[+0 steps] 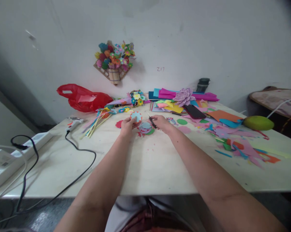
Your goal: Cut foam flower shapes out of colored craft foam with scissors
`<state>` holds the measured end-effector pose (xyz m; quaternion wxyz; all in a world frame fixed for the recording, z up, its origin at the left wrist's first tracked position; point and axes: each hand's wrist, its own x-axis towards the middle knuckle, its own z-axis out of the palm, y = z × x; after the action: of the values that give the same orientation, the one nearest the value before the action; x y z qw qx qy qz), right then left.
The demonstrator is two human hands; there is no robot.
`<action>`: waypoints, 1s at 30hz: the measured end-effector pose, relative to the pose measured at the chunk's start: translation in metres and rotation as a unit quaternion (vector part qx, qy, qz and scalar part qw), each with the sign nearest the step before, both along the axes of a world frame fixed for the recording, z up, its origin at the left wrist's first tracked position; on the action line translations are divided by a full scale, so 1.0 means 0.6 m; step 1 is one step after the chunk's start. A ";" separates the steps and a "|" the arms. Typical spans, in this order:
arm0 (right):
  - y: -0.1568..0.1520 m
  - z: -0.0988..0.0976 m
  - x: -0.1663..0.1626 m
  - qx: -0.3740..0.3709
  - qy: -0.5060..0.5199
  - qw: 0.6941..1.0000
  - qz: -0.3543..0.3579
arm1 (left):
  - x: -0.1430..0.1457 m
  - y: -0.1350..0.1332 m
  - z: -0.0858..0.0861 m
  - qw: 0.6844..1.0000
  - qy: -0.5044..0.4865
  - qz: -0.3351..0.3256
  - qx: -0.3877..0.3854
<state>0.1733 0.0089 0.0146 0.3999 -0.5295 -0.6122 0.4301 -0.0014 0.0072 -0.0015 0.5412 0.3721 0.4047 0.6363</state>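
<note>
Between closed fingers of the left hand (pixel 128 125), pinches a blue disc (pixel 136 116) with an orange scalloped edge, over a white table (pixel 155 170). In the fingers of the right hand (pixel 161 123), closed as well, grips dark-handled scissors (pixel 152 122), with the tip near the disc but apart from it. Well left of the fingers, shows a power strip (pixel 45 138); closer in, a glue gun (pixel 74 123). Beyond the left fingers, to the left, displays a red bag (pixel 87 98) and, nearer, paper strips (pixel 93 124). Above the fingers, on the wall (pixel 164 38), presents a bouquet (pixel 114 61). Between the two hands' fingers, just below the disc, includes cut-outs (pixel 145 128). Beyond the right fingers, to the right, features a lilac flower (pixel 184 96) and a black phone (pixel 195 112). Farther right of the fingers, takes in scattered scraps (pixel 247 148) and, at far right, a green fruit (pixel 258 123).
</note>
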 end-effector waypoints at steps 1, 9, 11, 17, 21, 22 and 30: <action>-0.003 0.001 0.000 -0.014 0.025 0.999 0.019 | 0.000 0.000 0.000 1.000 -0.004 0.001 0.001; -0.021 0.009 0.003 -0.055 0.062 0.987 0.140 | -0.002 0.005 -0.004 0.998 -0.058 0.011 0.007; -0.024 0.011 0.002 -0.062 0.058 0.985 0.151 | -0.003 0.005 -0.003 0.997 -0.072 0.012 0.008; -0.027 0.012 0.001 -0.073 0.056 0.983 0.161 | -0.004 0.003 0.000 0.996 -0.090 0.017 0.005; -0.022 0.007 0.000 -0.071 0.057 0.980 0.177 | -0.003 0.004 0.000 0.996 -0.092 0.019 0.001; -0.022 0.007 -0.001 -0.071 0.057 0.980 0.179 | -0.003 0.004 0.000 0.995 -0.094 0.019 0.002; -0.027 0.006 -0.010 -0.080 0.056 0.978 0.184 | -0.002 0.007 -0.001 0.995 -0.099 0.020 0.004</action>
<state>0.1675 -0.0071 0.0184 0.3036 -0.4129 -0.6398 0.5728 -0.0023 0.0112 -0.0023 0.5641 0.3014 0.3539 0.6824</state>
